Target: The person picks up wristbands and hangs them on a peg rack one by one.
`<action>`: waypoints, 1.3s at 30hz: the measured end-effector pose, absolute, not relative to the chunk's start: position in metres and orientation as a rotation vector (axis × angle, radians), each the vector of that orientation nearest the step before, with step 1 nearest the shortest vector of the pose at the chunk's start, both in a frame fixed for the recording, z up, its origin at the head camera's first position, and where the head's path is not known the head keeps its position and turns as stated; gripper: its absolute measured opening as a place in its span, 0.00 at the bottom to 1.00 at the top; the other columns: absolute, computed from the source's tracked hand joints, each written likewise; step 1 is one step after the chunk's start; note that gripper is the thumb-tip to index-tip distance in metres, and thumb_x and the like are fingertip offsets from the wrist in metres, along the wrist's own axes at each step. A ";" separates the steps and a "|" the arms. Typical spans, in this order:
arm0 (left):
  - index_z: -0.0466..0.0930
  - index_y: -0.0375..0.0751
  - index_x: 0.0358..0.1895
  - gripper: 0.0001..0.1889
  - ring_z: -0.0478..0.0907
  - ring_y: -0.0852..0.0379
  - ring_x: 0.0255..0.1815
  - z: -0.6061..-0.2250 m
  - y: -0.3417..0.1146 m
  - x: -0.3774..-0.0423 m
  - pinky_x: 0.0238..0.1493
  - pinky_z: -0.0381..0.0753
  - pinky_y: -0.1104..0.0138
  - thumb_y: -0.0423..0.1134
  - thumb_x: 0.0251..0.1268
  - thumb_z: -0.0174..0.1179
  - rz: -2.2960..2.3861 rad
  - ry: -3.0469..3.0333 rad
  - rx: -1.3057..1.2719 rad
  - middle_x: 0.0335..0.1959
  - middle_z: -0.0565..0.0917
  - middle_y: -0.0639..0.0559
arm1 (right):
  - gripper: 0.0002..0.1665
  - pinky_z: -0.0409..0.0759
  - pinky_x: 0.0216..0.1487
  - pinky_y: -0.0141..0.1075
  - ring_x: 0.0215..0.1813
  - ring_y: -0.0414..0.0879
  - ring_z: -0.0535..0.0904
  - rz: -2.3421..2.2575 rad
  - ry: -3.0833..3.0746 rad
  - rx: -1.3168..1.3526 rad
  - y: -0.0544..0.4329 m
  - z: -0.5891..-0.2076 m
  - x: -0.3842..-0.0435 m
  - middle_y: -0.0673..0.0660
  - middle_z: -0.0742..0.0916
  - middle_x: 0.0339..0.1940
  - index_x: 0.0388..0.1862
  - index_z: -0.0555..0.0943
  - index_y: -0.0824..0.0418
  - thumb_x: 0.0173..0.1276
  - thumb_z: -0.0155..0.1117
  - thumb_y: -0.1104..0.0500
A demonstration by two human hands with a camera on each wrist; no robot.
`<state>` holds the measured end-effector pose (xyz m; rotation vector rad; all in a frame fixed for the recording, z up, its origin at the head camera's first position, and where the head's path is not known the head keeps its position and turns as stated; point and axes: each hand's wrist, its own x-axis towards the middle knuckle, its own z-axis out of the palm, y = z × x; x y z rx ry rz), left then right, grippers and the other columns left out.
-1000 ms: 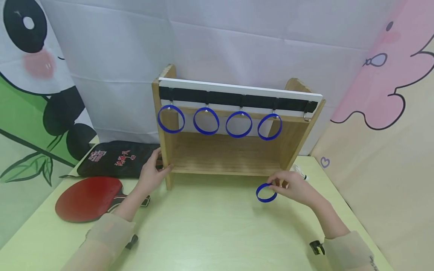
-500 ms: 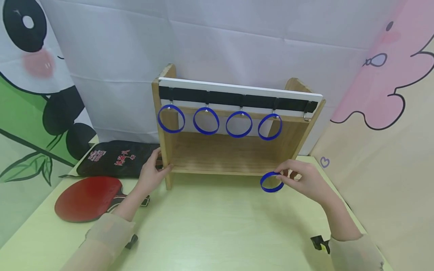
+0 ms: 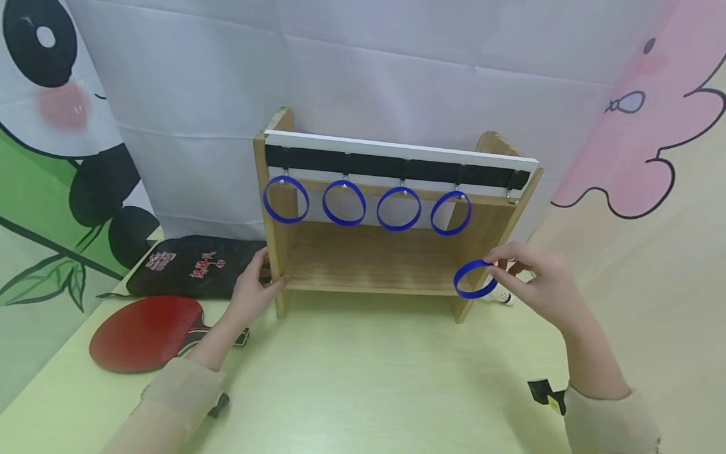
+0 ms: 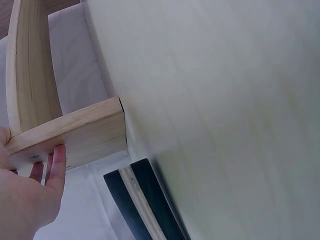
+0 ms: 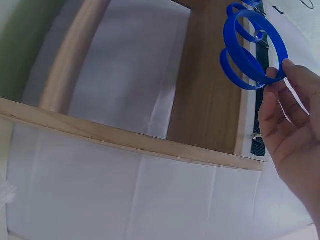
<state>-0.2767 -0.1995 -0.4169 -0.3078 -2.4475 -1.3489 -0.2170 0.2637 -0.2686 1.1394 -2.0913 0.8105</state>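
Thumb and fingertips of my right hand (image 3: 539, 284) pinch a blue ring (image 3: 471, 294) by its upper right edge. It is held in the air in front of the right leg of a small wooden rack (image 3: 380, 261). Several matching blue rings (image 3: 399, 228) hang in a row from metal hooks along the rack's black strip (image 3: 374, 163). At the strip's right end a bare hook (image 3: 512, 197) shows above the held ring. My left hand (image 3: 253, 291) grips the rack's left side panel (image 4: 95, 130), fingers against its outer face. In the right wrist view the held ring overlaps the hanging ones.
A red table tennis paddle (image 3: 142, 334) lies on the table at left, partly behind my left forearm. Behind it rests a black case (image 3: 193, 265) with red lettering. A shuttlecock (image 3: 503, 296) lies beside the rack's right leg. A white cloth (image 3: 386, 75) hangs behind.
My right hand has moved up and to the right with the blue ring, from low over the table to beside the rack's right leg. The left hand has stayed on the rack.
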 end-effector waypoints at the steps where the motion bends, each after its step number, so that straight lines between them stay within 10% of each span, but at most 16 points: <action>1: 0.55 0.47 0.72 0.35 0.76 0.38 0.53 -0.417 -0.200 -0.277 0.45 0.84 0.50 0.40 0.64 0.61 -1.350 -2.447 -0.308 0.58 0.72 0.39 | 0.07 0.78 0.32 0.19 0.32 0.32 0.76 0.813 -2.085 1.118 0.265 -0.266 -0.217 0.53 0.85 0.29 0.36 0.83 0.65 0.60 0.68 0.63; 12: 0.55 0.46 0.71 0.35 0.76 0.38 0.52 -0.419 -0.201 -0.278 0.44 0.84 0.50 0.40 0.64 0.61 -1.326 -2.442 -0.320 0.56 0.72 0.38 | 0.21 0.77 0.34 0.17 0.36 0.36 0.76 0.883 -2.004 0.977 0.271 -0.233 -0.217 0.48 0.84 0.30 0.34 0.82 0.74 0.41 0.63 0.88; 25: 0.55 0.47 0.72 0.35 0.76 0.39 0.53 -0.419 -0.202 -0.278 0.44 0.84 0.50 0.40 0.64 0.61 -1.337 -2.446 -0.319 0.57 0.72 0.39 | 0.07 0.74 0.33 0.13 0.33 0.26 0.74 0.797 -2.041 0.584 0.268 -0.208 -0.231 0.29 0.79 0.29 0.36 0.84 0.70 0.57 0.67 0.73; 39: 0.53 0.48 0.72 0.36 0.75 0.40 0.53 -0.418 -0.200 -0.278 0.44 0.84 0.51 0.43 0.65 0.60 -1.356 -2.466 -0.313 0.58 0.71 0.40 | 0.09 0.73 0.32 0.15 0.35 0.31 0.75 0.818 -2.134 0.463 0.287 -0.226 -0.262 0.32 0.81 0.33 0.41 0.85 0.59 0.63 0.66 0.59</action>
